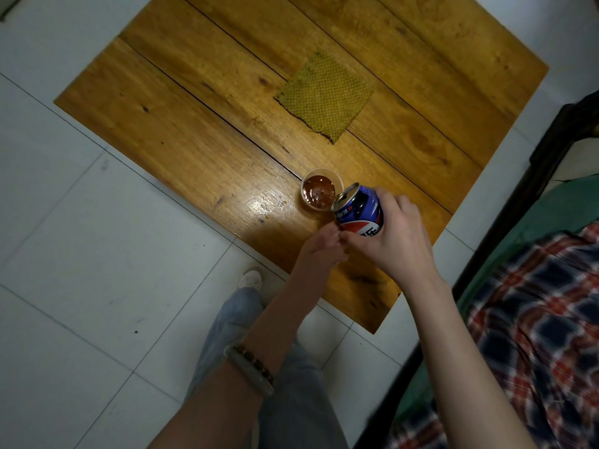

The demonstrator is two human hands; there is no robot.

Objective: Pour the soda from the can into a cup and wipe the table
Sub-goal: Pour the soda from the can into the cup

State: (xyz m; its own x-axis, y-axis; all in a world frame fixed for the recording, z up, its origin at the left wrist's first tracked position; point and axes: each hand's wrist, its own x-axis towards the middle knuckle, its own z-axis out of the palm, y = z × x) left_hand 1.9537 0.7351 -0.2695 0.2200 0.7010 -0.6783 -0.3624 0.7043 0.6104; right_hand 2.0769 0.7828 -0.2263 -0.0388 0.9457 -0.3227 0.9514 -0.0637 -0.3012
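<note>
Soda (319, 191) is sitting brown and bubbly in the small cup (338, 179), which is standing near the close edge of the wooden table (194, 92), so I'd say the pouring step is what's happening here. Right hand (398, 234) is wrapping its fingers round a blue Pepsi can (359, 209) and tipping it so the mouth is hanging right at the cup's rim. Left hand (321, 244) is reaching up under the can with fingers bunched. Honestly can't tell if it's pinching anything or just touching. Yellow-green cloth (324, 95) is lying flat farther back, well apart from the cup. Shiny patch beside the cup is looking possibly wet. Next move, I'm guessing: bringing the can upright, setting it down clear of the cup, then grabbing that cloth.
</note>
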